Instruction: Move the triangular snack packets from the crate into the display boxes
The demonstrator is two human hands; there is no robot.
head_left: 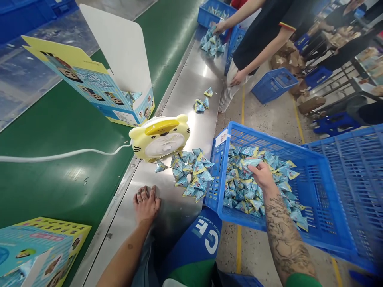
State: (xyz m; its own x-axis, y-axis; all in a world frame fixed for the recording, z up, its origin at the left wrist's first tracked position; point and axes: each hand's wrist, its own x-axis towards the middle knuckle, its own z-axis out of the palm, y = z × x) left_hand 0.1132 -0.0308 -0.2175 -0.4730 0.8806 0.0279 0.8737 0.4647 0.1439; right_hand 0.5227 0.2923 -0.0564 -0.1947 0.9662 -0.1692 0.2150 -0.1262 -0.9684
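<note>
My right hand (262,174) is over the blue crate (321,191) and pinches a small light-blue packet (250,162) between thumb and fingers. Many blue and yellow triangular packets (239,187) lie in the crate below it. My left hand (147,204) rests on the steel table edge (119,239), fingers slightly curled and a little apart, with nothing in it. A pile of the same packets (193,171) sits on the steel between my hands, beside a yellow animal-faced fan (161,137).
An open display box (98,87) holding packets stands on the green belt (60,119); another box (42,251) is at lower left. A white cable (74,153) crosses the belt. Across the table, a person (260,40) handles packets near another crate (206,16).
</note>
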